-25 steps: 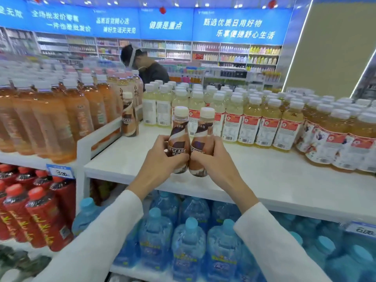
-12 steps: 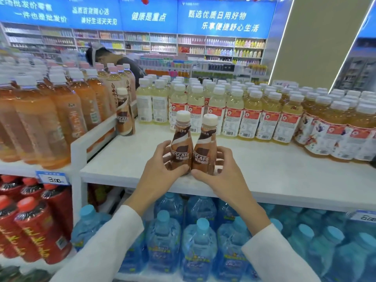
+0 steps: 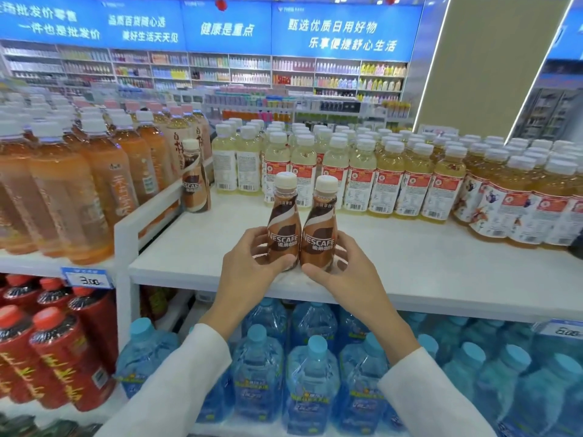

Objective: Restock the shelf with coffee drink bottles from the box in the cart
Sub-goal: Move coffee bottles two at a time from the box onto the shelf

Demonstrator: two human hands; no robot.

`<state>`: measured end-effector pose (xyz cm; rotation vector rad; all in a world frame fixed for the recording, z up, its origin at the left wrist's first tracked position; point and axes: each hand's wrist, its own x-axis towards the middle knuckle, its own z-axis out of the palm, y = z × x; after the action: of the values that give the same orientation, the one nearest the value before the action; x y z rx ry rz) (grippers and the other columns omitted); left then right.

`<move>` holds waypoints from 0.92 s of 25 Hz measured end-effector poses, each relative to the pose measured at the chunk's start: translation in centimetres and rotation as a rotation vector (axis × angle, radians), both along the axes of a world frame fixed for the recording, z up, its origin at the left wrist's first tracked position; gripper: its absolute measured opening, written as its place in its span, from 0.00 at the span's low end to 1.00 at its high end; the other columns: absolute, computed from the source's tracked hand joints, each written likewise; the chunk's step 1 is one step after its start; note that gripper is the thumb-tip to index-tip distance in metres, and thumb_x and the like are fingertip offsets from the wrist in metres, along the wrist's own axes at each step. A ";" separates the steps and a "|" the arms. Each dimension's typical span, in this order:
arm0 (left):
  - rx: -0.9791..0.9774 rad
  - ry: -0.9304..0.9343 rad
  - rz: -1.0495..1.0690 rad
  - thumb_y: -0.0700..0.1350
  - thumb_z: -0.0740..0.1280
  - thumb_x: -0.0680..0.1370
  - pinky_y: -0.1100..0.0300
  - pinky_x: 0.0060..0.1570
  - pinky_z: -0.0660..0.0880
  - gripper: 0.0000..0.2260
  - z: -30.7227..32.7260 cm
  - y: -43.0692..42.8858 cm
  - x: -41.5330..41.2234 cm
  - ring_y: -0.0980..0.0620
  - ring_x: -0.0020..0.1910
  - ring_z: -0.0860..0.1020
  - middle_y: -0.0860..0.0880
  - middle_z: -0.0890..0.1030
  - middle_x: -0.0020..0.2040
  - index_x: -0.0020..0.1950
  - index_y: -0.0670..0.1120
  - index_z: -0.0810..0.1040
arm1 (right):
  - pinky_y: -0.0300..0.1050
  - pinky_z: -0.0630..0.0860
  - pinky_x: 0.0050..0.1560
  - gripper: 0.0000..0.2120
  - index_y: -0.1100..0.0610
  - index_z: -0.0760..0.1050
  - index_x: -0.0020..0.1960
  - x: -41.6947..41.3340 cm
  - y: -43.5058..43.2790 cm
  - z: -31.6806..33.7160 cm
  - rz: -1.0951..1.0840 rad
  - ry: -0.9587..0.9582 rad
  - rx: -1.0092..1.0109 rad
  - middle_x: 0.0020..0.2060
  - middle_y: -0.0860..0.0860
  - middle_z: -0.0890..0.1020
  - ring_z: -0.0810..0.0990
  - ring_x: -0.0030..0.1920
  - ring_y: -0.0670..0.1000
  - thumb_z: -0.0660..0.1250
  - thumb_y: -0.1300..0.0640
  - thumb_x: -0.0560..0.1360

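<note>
Brown-and-cream plastic, smooth and waisted under pale screw caps, forms the left coffee bottle (image 3: 284, 228) and the right coffee bottle (image 3: 319, 230). They are upright and touching side by side at the front edge of the white shelf (image 3: 410, 263); whether their bases rest on it is unclear. The left hand (image 3: 252, 263) curls round the left one and the right hand (image 3: 344, 269) round the right. At ten o'clock a third coffee bottle (image 3: 195, 181) stands against the white divider (image 3: 148, 209). From twelve to two o'clock, rows of yellow drink bottles (image 3: 356, 171) fill the shelf's back. Orange tea bottles (image 3: 94, 184) crowd nine o'clock, above a price tag (image 3: 86, 279). Blue water bottles (image 3: 312, 383) sit at six o'clock below and red bottles (image 3: 63, 357) at eight.
</note>
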<state>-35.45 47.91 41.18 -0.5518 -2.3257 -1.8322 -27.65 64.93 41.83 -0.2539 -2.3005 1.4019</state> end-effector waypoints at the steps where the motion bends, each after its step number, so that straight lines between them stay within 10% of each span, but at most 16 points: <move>1: -0.009 0.009 0.009 0.50 0.82 0.67 0.66 0.54 0.79 0.28 0.0 0.1 0.2 0.62 0.53 0.82 0.61 0.82 0.56 0.64 0.54 0.76 | 0.36 0.74 0.60 0.29 0.43 0.69 0.66 0.1 -0.4 -0.1 -0.043 0.029 -0.006 0.58 0.36 0.78 0.77 0.58 0.38 0.79 0.49 0.70; 23: -0.055 -0.066 0.482 0.44 0.78 0.72 0.43 0.63 0.74 0.19 1.2 -1.4 -15.8 0.42 0.59 0.78 0.46 0.80 0.58 0.57 0.46 0.73 | 0.44 0.73 0.54 0.23 0.54 0.72 0.63 -20.2 -6.8 1.1 -0.055 0.011 -0.018 0.57 0.50 0.82 0.80 0.57 0.51 0.77 0.55 0.72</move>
<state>-51.22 46.54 42.35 0.0690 -2.2916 -1.5799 -47.85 58.12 42.98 -0.3118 -2.2562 1.3944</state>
